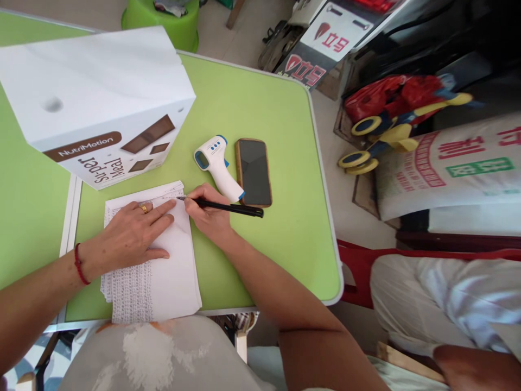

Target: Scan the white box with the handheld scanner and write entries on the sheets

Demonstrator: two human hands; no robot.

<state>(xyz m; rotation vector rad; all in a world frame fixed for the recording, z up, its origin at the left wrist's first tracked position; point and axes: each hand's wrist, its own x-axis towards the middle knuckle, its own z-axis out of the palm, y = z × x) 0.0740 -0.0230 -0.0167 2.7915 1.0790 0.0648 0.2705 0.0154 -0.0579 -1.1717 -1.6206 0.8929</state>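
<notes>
A stack of white paper sheets (175, 277) lies near the front edge of the green table, its left part covered in rows of small handwriting. My left hand (136, 233) rests flat on the sheets with its fingers stretched out, a gold ring on one of them. In my right hand (209, 214) is a black pen (232, 206), held in a writing grip. The pen's tip is at the upper right of the top sheet, close to my left fingertips. Just beyond the right hand lies a white and blue infrared thermometer (220, 165), beside a dark-screened phone (254, 171).
A large white carton (101, 81) stands at the back left of the green table (293, 233). Behind the table is a green stool (163, 27). On the right are a printed sack (456, 168), a yellow and blue wheeled object (391, 138) and a seated person's leg (431, 304).
</notes>
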